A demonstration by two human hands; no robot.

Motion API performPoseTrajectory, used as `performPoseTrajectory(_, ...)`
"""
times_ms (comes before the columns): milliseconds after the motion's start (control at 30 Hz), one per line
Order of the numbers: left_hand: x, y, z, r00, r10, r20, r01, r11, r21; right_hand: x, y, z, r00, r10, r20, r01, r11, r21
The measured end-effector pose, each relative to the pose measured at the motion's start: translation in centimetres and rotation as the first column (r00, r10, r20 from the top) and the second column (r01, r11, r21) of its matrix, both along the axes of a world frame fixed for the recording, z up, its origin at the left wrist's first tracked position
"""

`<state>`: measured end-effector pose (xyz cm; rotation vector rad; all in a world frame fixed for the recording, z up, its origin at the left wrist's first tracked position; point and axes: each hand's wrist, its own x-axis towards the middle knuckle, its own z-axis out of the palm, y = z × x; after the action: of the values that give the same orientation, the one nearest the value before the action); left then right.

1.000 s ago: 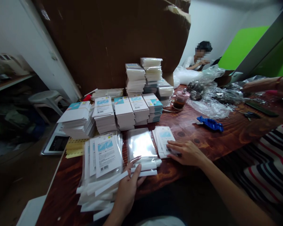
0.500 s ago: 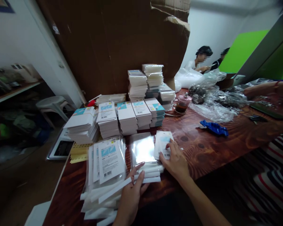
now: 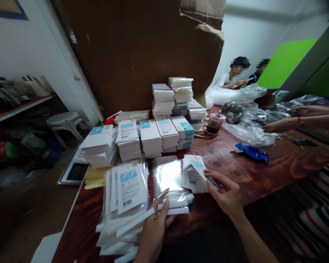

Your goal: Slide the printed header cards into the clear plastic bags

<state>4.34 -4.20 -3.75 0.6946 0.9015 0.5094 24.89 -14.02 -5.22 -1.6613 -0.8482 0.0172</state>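
My left hand (image 3: 157,223) is at the near end of a small pile of clear plastic bags (image 3: 167,173). Its thumb and fingers pinch the white flap of the top bag. To the right, my right hand (image 3: 227,193) grips the edge of a printed white card (image 3: 202,173), which is tilted up off a few similar cards (image 3: 190,179). Left of my left hand lie overlapping bags with cards in them (image 3: 131,186), their white flaps fanned toward me.
Stacks of cards (image 3: 150,140) stand in a row behind, with taller piles of packs (image 3: 163,100) beyond. A lidded glass cup (image 3: 214,124) and a blue plastic piece (image 3: 252,151) are to the right. Another person's arms (image 3: 296,122) reach over plastic wrapping (image 3: 259,126).
My right hand has moved right and lifted the edge of the top card. My left hand stays on the bag flap. The other person's arms reach further in from the right.
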Motion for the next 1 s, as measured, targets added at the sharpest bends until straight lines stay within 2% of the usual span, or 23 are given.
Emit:
performPoseTrajectory(100, 0.0, 0.1, -0.3, 1.0, -0.009, 0.015, 0.009, 1.0, -0.007, 0.6, -0.5, -0.1, 0.936, 0.087, -0.342, -0.046, 0.991, 0.126)
performPoseTrajectory(167, 0.0, 0.2, -0.4, 1.0, -0.016, 0.016, 0.016, 1.0, -0.007, 0.9, -0.5, -0.1, 0.881, 0.105, -0.462, -0.007, 0.978, 0.209)
performPoseTrajectory(200, 0.0, 0.2, -0.4, 1.0, -0.019, 0.016, 0.019, 1.0, -0.007, 1.0, -0.5, -0.1, 0.88, 0.095, -0.466, 0.008, 0.977, 0.214)
performPoseTrajectory(233, 0.1, 0.2, -0.4, 1.0, -0.023, 0.016, 0.023, 1.0, -0.004, 1.0, -0.4, -0.1, 0.9, 0.076, -0.429, 0.008, 0.982, 0.19)
performPoseTrajectory(300, 0.1, 0.2, -0.3, 1.0, -0.029, 0.01, 0.029, 1.0, 0.009, 0.5, -0.2, -0.1, 0.971, 0.046, -0.235, -0.024, 0.995, 0.095)
performPoseTrajectory(367, 0.1, 0.1, -0.3, 0.999, -0.033, -0.005, 0.033, 0.999, 0.025, -0.5, 0.0, -0.1, 0.994, 0.112, 0.019, -0.112, 0.994, -0.019)
performPoseTrajectory(433, 0.1, 0.1, -0.3, 0.999, -0.039, -0.006, 0.039, 0.999, 0.035, -1.5, -0.1, 0.0, 0.938, 0.278, 0.207, -0.252, 0.957, -0.144)
performPoseTrajectory(533, 0.1, 0.1, -0.4, 0.998, -0.058, 0.024, 0.057, 0.998, 0.026, -2.4, -0.5, 0.3, 0.757, 0.574, 0.312, -0.436, 0.8, -0.412)
performPoseTrajectory(600, 0.0, 0.2, -0.5, 0.997, -0.07, 0.036, 0.07, 0.997, 0.023, -2.4, -0.8, 0.5, 0.678, 0.668, 0.307, -0.459, 0.711, -0.533)
performPoseTrajectory(633, 0.0, 0.2, -0.6, 0.997, -0.075, 0.035, 0.074, 0.997, 0.03, -2.3, -1.0, 0.5, 0.685, 0.668, 0.292, -0.448, 0.702, -0.554)
performPoseTrajectory(767, 0.0, 0.1, -0.7, 0.997, -0.079, 0.007, 0.079, 0.995, 0.065, -1.4, -1.1, 0.1, 0.815, 0.527, 0.241, -0.352, 0.78, -0.517)
performPoseTrajectory(900, 0.0, 0.0, -0.7, 0.998, -0.07, -0.002, 0.07, 0.996, 0.062, -0.8, -0.7, -0.7, 0.858, 0.451, 0.247, -0.307, 0.835, -0.458)
performPoseTrajectory(1000, -0.1, 0.0, -0.8, 0.997, -0.079, 0.024, 0.077, 0.994, 0.075, -0.9, -0.3, -1.5, 0.911, 0.293, 0.291, -0.183, 0.918, -0.351)
